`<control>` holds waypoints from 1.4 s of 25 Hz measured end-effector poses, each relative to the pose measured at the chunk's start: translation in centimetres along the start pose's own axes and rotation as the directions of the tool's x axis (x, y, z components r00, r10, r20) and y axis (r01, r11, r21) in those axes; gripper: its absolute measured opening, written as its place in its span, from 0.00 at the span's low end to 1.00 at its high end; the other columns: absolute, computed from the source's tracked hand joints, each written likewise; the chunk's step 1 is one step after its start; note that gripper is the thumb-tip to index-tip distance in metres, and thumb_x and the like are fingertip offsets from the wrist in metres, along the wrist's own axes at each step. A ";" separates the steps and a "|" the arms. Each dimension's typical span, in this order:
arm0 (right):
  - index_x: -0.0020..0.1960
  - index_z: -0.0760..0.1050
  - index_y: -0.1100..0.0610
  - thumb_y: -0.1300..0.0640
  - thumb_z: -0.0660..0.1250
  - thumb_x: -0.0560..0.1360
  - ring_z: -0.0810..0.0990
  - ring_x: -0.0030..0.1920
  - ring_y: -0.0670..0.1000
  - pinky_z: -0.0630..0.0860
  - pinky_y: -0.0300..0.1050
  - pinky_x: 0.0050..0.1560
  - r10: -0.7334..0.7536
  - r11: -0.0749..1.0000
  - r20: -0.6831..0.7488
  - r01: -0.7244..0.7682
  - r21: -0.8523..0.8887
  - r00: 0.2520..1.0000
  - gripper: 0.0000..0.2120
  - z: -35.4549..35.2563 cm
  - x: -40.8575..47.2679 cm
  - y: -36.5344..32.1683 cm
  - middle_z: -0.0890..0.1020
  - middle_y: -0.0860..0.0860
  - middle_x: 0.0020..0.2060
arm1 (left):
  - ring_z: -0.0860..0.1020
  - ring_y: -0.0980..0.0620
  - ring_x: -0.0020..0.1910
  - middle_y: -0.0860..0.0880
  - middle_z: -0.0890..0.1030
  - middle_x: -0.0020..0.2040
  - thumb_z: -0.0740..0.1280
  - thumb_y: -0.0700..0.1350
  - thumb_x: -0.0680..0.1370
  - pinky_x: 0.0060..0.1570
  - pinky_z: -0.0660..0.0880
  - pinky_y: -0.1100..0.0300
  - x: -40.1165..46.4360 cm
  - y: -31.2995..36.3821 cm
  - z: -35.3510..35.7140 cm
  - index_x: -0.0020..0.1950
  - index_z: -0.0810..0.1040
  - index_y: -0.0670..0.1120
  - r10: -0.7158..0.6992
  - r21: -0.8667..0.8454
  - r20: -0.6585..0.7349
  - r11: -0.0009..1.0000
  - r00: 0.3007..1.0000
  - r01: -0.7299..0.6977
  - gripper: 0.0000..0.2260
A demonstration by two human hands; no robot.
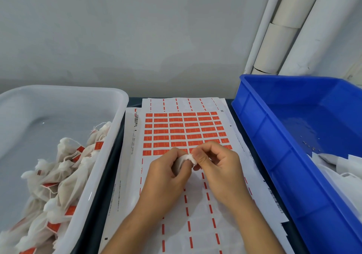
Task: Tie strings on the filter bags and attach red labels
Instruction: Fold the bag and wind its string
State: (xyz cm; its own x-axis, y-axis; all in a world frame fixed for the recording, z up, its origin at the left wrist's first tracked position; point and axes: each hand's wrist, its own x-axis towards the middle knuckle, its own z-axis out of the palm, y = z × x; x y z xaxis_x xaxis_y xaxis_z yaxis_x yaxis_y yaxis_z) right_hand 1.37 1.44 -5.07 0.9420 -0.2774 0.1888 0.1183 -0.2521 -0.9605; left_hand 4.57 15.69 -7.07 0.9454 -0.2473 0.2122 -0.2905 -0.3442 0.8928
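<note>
A small white filter bag (187, 158) is bunched between both hands above the label sheet. My left hand (168, 173) grips the bag's body in curled fingers. My right hand (217, 163) pinches the bag's gathered top with thumb and fingers. The string is too small to make out. A sheet of red labels (182, 131) lies flat on the table just beyond the hands, with several rows of red stickers on it and peeled, bare rows nearer to me.
A white tub (109, 136) at the left holds a heap of tied filter bags with red labels (58, 175). A blue crate (274, 136) at the right holds loose white bags (340, 167) in its near corner. White pipes (282, 38) run up the wall behind.
</note>
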 end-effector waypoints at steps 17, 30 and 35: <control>0.49 0.85 0.50 0.45 0.73 0.74 0.86 0.38 0.48 0.81 0.37 0.39 0.302 0.933 0.085 -0.313 0.177 0.950 0.10 0.6 0.3 0.9 0.87 0.49 0.38 | 0.81 0.59 0.45 0.63 0.82 0.42 0.72 0.50 0.80 0.40 0.75 0.73 -0.2 -0.1 0.2 0.45 0.80 0.60 0.045 0.005 -0.161 0.999 0.986 -0.045 0.06; 0.51 0.82 0.42 0.46 0.66 0.81 0.83 0.48 0.40 0.80 0.35 0.43 0.136 0.990 0.085 -0.134 -0.035 0.987 0.06 0.0 0.0 0.6 0.85 0.39 0.44 | 0.81 0.59 0.45 0.56 0.83 0.40 0.68 0.47 0.80 0.38 0.74 0.75 0.3 0.0 -0.4 0.46 0.83 0.52 -0.167 -0.248 -0.078 0.958 0.983 0.143 0.04; 0.57 0.81 0.40 0.41 0.70 0.78 0.80 0.60 0.43 0.76 0.30 0.57 -0.205 0.971 0.086 0.213 -0.111 0.975 0.09 0.0 -0.2 0.1 0.82 0.36 0.55 | 0.81 0.54 0.42 0.52 0.84 0.39 0.70 0.49 0.77 0.40 0.77 0.70 0.4 -0.1 -0.6 0.45 0.83 0.50 -0.127 -0.291 -0.052 0.951 0.991 0.106 0.05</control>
State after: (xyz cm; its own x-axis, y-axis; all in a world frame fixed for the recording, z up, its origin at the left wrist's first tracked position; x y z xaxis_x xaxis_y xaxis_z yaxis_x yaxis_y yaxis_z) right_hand 1.16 1.43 -5.22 0.9212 -0.1394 0.3631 0.2812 -0.4064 -0.8694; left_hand 5.10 16.11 -6.79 0.9809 -0.1547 0.1177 -0.1326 -0.0901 0.9871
